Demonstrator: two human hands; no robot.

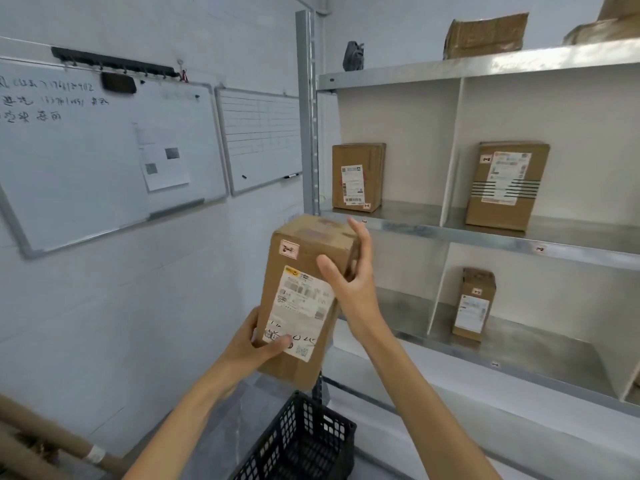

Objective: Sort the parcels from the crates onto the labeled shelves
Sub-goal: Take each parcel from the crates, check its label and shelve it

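While the parcel stands upright in the head view, we note the left hand gripping its lower end, the right hand flat-fingered on its upper side. The shelves lie rightward, nearer that hand

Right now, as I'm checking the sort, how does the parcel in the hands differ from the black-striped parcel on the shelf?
The held parcel is up in the air, the left hand gripping its lower end and the right hand flat against its side; the striped parcel stands on the middle shelf. The striped parcel has black bands across its front; the held parcel has none. Both are brown cardboard with white shipping labels.
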